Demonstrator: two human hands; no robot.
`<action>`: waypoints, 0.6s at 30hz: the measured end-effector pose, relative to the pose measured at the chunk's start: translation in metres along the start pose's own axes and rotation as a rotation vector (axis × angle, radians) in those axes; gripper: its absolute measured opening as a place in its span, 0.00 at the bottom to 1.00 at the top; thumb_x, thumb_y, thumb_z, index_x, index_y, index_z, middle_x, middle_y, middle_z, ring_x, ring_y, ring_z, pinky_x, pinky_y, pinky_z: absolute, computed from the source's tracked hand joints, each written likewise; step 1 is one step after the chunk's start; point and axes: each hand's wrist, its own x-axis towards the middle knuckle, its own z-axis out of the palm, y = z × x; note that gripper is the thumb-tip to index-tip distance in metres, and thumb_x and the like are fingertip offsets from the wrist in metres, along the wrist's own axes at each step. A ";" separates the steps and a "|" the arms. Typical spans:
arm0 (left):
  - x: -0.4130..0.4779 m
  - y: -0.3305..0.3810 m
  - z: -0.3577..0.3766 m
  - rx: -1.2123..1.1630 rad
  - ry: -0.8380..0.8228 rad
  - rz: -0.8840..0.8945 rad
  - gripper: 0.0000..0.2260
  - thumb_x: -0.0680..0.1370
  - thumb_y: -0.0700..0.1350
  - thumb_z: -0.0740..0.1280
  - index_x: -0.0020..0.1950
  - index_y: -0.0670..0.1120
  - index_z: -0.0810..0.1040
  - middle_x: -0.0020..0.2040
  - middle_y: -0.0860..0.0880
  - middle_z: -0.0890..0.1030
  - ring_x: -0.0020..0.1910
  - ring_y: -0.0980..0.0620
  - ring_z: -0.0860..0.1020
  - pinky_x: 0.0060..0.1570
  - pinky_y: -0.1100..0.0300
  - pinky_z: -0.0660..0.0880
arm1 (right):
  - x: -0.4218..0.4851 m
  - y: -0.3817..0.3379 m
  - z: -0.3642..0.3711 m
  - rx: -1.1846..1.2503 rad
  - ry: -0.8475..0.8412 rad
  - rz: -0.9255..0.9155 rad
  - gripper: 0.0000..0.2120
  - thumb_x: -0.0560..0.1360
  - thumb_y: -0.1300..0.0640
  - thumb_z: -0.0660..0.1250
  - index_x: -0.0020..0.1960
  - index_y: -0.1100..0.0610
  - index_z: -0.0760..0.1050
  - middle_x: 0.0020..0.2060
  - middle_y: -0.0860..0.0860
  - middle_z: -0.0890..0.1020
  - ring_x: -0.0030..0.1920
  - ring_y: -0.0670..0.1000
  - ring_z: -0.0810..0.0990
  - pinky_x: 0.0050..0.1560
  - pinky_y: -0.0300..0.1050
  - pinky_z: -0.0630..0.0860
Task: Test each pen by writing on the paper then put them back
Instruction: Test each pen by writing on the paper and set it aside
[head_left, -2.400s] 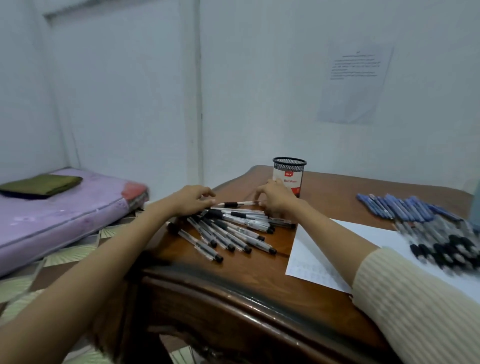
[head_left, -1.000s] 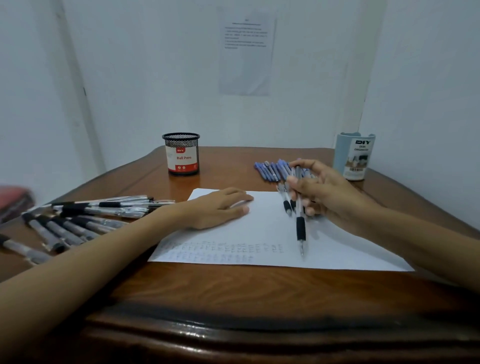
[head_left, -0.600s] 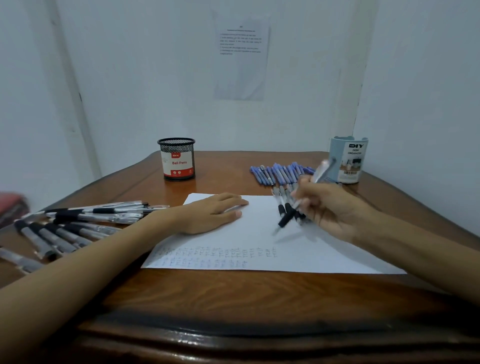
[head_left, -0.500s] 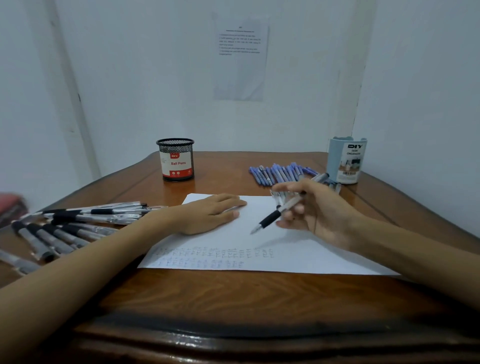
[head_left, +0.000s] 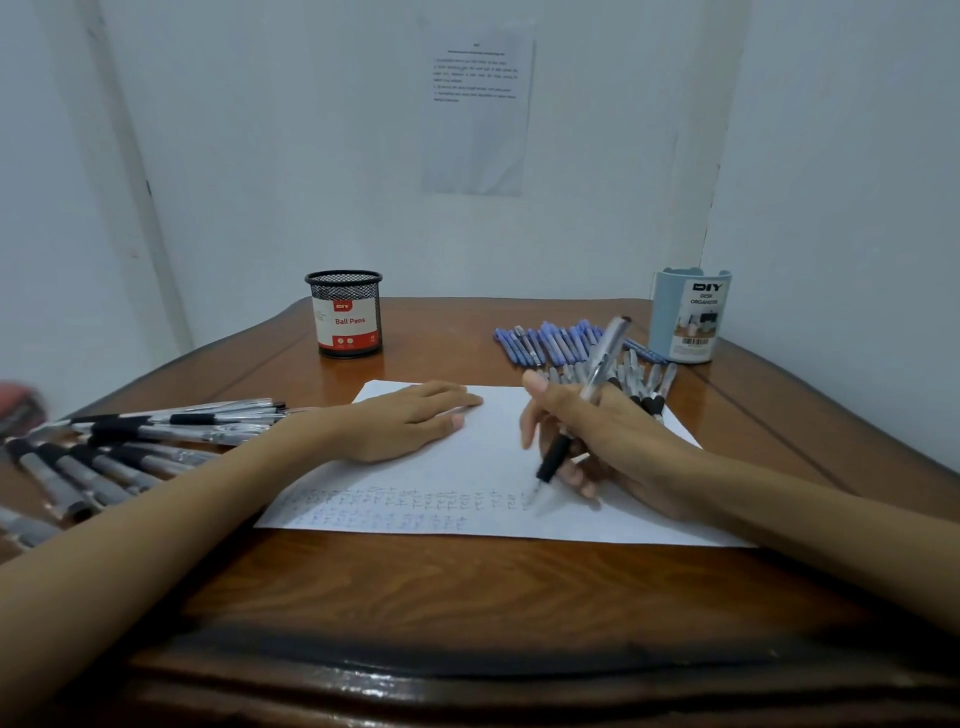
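A white sheet of paper lies on the wooden table, with two rows of small written marks near its front edge. My left hand lies flat on the sheet's upper left part. My right hand grips a clear pen with a black grip in a writing hold, its tip on the paper at the right end of the upper row of marks. Several black-grip pens lie in a pile at the left. Several blue pens and more black-grip pens lie behind my right hand.
A black mesh pen cup labelled "Ball Pens" stands at the back left of the table. A light blue desk organizer stands at the back right. White walls close in behind and to the right, with a printed sheet taped up.
My right hand picked one black-grip pen from the pile on the right, turned it into a writing hold and lowered its tip onto the paper. My left hand stayed flat on the sheet.
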 end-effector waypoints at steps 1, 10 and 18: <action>0.000 0.001 0.000 -0.002 -0.001 -0.002 0.20 0.82 0.52 0.48 0.75 0.54 0.54 0.76 0.54 0.55 0.73 0.57 0.55 0.66 0.66 0.49 | 0.000 0.000 0.000 0.004 -0.015 -0.007 0.22 0.70 0.39 0.59 0.33 0.57 0.76 0.25 0.51 0.75 0.25 0.46 0.73 0.21 0.35 0.69; -0.003 0.009 0.004 -0.070 0.078 -0.003 0.20 0.82 0.47 0.52 0.75 0.49 0.57 0.76 0.50 0.57 0.74 0.52 0.56 0.67 0.65 0.50 | 0.002 0.004 0.001 -0.165 0.048 -0.064 0.19 0.73 0.57 0.68 0.27 0.58 0.65 0.17 0.46 0.69 0.19 0.43 0.67 0.21 0.33 0.65; -0.001 0.004 0.000 -0.018 -0.006 -0.015 0.21 0.82 0.52 0.48 0.75 0.54 0.54 0.75 0.53 0.55 0.73 0.56 0.55 0.66 0.66 0.49 | 0.003 0.008 -0.001 -0.196 0.030 -0.085 0.19 0.74 0.66 0.65 0.27 0.60 0.64 0.19 0.51 0.66 0.20 0.45 0.66 0.21 0.34 0.64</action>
